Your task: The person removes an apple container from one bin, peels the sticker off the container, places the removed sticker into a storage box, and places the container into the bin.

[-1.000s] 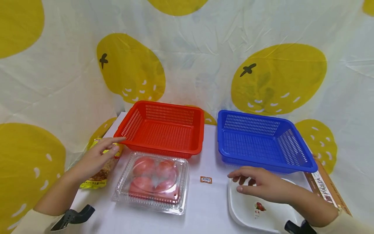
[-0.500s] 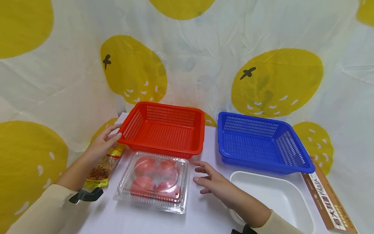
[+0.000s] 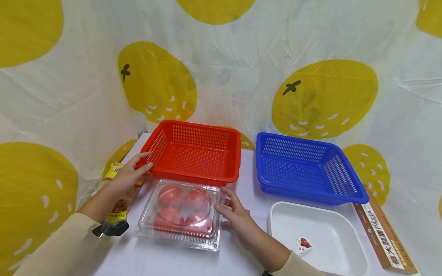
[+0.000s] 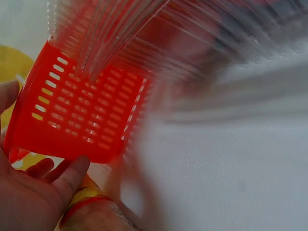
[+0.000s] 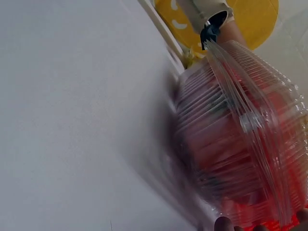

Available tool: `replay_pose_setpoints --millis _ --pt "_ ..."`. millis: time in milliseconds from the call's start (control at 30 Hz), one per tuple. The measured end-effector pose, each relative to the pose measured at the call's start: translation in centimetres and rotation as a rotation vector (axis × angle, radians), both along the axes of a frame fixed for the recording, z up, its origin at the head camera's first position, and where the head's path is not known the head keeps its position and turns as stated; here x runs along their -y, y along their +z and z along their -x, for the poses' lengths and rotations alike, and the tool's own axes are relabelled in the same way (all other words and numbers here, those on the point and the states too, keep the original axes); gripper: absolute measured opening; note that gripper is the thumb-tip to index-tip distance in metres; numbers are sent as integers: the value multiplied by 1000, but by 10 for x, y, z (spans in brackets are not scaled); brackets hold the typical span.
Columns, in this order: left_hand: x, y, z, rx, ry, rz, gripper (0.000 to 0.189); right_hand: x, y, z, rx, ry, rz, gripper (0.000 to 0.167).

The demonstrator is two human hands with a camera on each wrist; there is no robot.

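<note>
A clear plastic clamshell box (image 3: 181, 218) of red, tomato-like fruit sits on the white table in the head view. My right hand (image 3: 238, 218) is at its right side, fingertips right at the edge. In the right wrist view those fingertips (image 5: 224, 224) show low beside the clamshell's ribbed wall. My left hand (image 3: 132, 172) is at the near left corner of the red basket (image 3: 193, 178), its fingers straight and thumb spread. In the left wrist view the left thumb (image 4: 72, 178) overlaps the basket's edge. Beneath that arm lies a yellow food bag (image 3: 119, 216).
A blue basket (image 3: 293, 184) stands at the back right. In front of it lies a white tray (image 3: 331, 234) with a strawberry sticker, and a long pasta box (image 3: 386, 241) at the far right. A small orange packet (image 3: 248, 211) shows behind the right hand.
My right hand has moved left from over the white tray to the clamshell's right edge. The left hand rose slightly, then came down and right at the red basket's corner. The containers stay put.
</note>
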State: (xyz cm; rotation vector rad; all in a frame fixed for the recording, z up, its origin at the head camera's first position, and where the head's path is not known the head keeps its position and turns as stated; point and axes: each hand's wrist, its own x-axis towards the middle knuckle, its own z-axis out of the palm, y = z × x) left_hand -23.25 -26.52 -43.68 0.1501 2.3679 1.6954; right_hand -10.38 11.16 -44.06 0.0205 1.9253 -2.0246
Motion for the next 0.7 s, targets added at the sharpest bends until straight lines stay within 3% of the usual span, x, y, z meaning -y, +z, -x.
replay_pose_setpoints --millis 133,333,500,700 --pt "-2 -2 3 10 5 -6 72 8 -6 1 2 -24 15 80" --pt "-3 -2 3 26 12 -27 73 16 -10 7 -46 -45 -96 82" --pt "-4 -3 3 3 11 -41 72 17 -16 8 -100 -20 -149 93" --pt "-4 -6 5 -24 20 -40 70 20 -19 5 -121 -15 -95 95"
